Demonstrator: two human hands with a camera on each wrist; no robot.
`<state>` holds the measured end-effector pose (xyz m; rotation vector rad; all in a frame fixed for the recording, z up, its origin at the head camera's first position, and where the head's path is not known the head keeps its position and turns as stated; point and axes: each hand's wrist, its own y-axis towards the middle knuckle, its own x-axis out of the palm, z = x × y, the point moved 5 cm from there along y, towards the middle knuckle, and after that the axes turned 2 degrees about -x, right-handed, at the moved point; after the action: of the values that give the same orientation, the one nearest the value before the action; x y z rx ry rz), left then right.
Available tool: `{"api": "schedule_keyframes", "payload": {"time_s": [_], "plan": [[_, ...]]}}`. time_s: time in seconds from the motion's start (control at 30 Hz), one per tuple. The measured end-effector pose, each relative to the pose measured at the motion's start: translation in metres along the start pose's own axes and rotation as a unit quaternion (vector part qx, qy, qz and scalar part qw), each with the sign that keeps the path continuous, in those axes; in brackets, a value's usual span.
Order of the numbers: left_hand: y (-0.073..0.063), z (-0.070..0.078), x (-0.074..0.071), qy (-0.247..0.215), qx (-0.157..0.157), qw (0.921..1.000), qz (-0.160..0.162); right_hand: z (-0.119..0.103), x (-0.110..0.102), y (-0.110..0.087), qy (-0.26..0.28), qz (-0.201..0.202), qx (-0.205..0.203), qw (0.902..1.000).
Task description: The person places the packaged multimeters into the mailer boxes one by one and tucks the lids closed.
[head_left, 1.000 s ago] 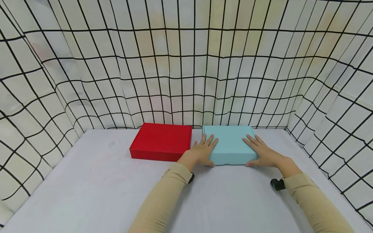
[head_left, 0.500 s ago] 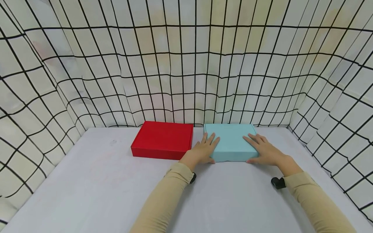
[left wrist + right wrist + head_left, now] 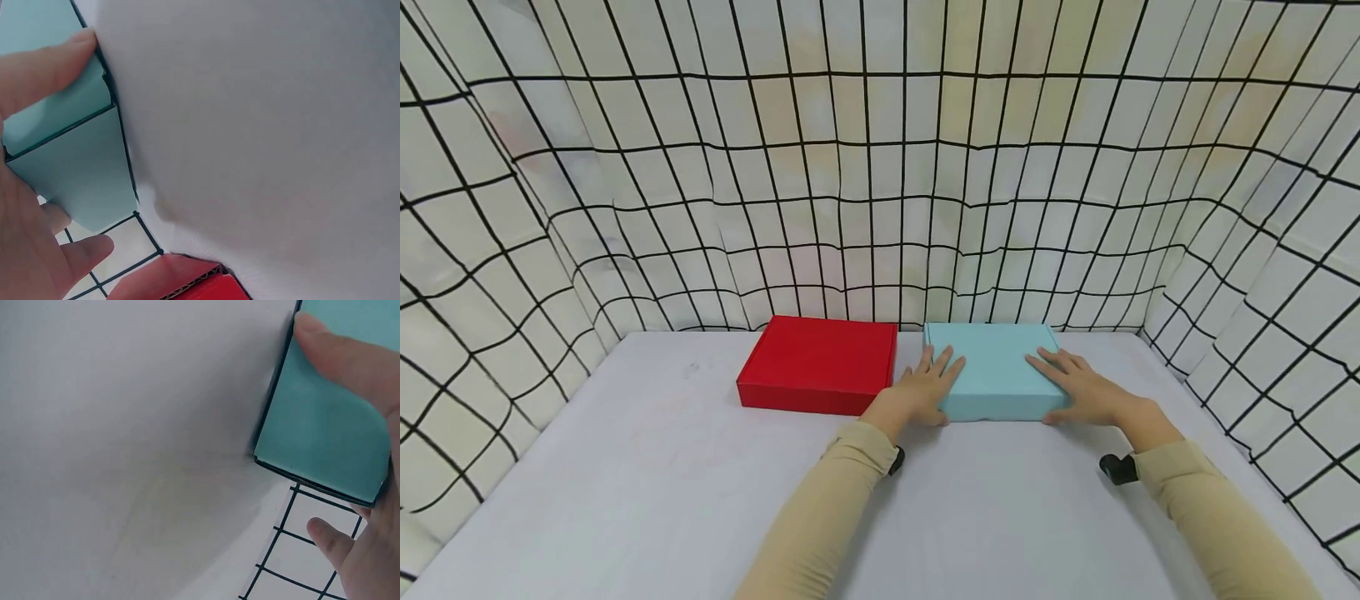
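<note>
A light blue flat cardboard box (image 3: 996,367) lies on the white table near the back. My left hand (image 3: 921,390) rests at its left front corner, fingers spread over the top and thumb low at the front. In the left wrist view that thumb (image 3: 56,65) presses the box's front face, and the other fingers reach past the left side. At the right front corner is my right hand (image 3: 1086,392), fingers straight and splayed on the lid. Its thumb (image 3: 344,356) touches the front face in the right wrist view. The box's side edges are partly hidden behind both hands.
A red flat cardboard box (image 3: 820,358) lies left of the blue one, with a narrow gap between them and my left wrist overlapping its front right corner. White walls with a black grid (image 3: 880,175) enclose the table (image 3: 647,467) at the back and sides.
The blue box has shifted very slightly back, its front edge now nearer in line with the red box's. My right thumb has moved a little to the right along the front.
</note>
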<state>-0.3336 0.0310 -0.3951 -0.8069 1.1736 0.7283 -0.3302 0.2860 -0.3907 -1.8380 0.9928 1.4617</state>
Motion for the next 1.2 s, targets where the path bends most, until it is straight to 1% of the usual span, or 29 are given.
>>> {"api": "schedule_keyframes", "payload": {"time_s": [0.13, 0.27, 0.37, 0.67, 0.97, 1.2], "plan": [[0.0001, 0.0005, 0.0026, 0.000, 0.000, 1.0000, -0.002, -0.0015, 0.0027, -0.0036, 0.001, 0.005, -0.009, 0.9999], [0.0014, -0.0008, 0.0024, 0.000, -0.005, 1.0000, -0.001, -0.0025, 0.0021, -0.0022, -0.001, 0.011, -0.015, 0.9998], [0.0015, -0.0012, 0.0015, -0.002, -0.006, 1.0000, 0.000, -0.0022, 0.0017, -0.0010, 0.001, 0.014, -0.014, 0.9998], [0.0007, -0.0030, 0.0031, -0.022, -0.006, 0.9997, -0.005, -0.0018, 0.0038, -0.0013, 0.026, 0.004, -0.002, 0.9996], [0.0022, -0.0034, 0.0048, -0.022, 0.001, 0.9997, -0.008, 0.0002, 0.0056, -0.0020, 0.025, 0.017, -0.012, 0.9995], [0.0014, -0.0036, 0.0056, -0.029, 0.003, 0.9995, -0.010, 0.0004, 0.0074, -0.0015, 0.026, 0.018, -0.008, 0.9995]]}}
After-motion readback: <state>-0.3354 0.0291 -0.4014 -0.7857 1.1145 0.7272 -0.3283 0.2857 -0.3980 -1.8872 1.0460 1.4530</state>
